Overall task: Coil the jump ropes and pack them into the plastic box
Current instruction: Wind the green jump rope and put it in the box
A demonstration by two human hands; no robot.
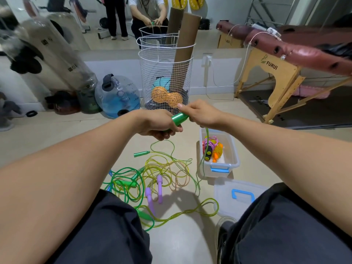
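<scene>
Both hands are raised in front of the person, each a grip closed on the same green handle (180,118): the left hand (159,124) wraps its lower end with curled fingers, and the right hand (202,113) pinches its upper end, thumb on top. From just under the right grip a green rope (204,149) hangs down past the near wall of the plastic box (224,164), which sits on the floor below and to the right of the grips, open, with a few coiled ropes already inside. The rope runs on down to the floor and loops toward the tangled pile of ropes (152,178) lying directly below the grips, where green, yellow and pinkish cords cross over each other among purple handles (154,189) and a loose green handle (142,153). The box lid (240,195) lies on the floor near the right knee. The main risk, as I judge it, is the tangle: if coiling starts by pulling the held rope upward, it may drag neighbouring ropes along or tighten a knot. The hanging strand also brushes the box edge and could snag there or tip the light box. A loose coil could spring open once released.
</scene>
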